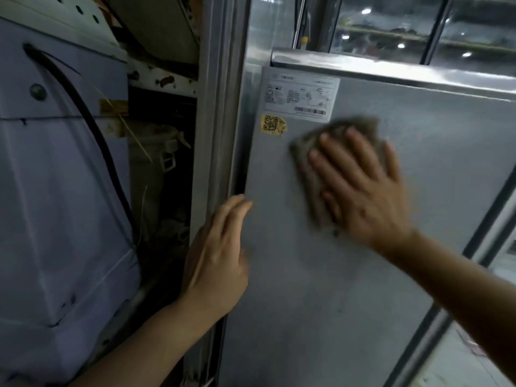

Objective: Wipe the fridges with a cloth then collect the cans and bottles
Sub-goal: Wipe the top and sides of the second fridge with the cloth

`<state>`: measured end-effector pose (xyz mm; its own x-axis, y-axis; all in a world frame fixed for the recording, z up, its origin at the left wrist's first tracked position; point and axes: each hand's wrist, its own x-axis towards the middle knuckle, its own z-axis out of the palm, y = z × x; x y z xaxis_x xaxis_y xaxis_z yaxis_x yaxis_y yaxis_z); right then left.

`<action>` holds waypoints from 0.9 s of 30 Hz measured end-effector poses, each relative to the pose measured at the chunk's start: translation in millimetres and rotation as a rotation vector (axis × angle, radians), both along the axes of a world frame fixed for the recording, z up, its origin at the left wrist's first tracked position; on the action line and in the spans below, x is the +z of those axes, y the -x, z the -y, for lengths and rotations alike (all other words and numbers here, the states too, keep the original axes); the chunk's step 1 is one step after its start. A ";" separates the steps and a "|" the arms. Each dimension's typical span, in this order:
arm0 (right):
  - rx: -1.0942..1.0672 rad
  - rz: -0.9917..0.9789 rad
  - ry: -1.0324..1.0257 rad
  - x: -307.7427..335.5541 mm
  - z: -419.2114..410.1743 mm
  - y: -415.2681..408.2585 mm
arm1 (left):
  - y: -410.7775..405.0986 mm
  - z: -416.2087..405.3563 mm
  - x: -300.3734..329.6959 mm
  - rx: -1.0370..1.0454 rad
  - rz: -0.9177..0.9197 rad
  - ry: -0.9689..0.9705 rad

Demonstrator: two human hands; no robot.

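Cloth (329, 152) flat under right hand (363, 188) on fridge (363, 275) side panel.

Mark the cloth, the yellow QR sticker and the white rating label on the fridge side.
cloth (308, 174), head view, on its left part beside the right hand's fingers.
yellow QR sticker (273, 124), head view, on the code's middle.
white rating label (301, 93), head view, on its printed centre.
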<state>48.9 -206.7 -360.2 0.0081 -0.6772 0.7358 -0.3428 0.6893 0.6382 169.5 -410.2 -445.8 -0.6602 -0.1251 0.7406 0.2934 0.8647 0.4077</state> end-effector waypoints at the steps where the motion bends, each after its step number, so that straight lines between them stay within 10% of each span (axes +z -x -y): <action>1: -0.004 0.001 0.064 13.1 -7.8 2.9 | 3.4 -6.9 -0.7 -0.005 0.007 0.037; 13: -0.114 0.196 -0.357 -155.3 -73.1 -10.6 | 13.5 -45.7 -14.4 0.186 0.218 0.257; 20: -0.013 0.055 0.213 -39.3 -96.8 11.7 | 29.1 -92.4 -15.6 0.136 0.163 0.337; 27: -0.129 0.235 0.120 -172.0 -126.1 -6.7 | 33.8 -107.7 -19.4 0.240 0.184 0.351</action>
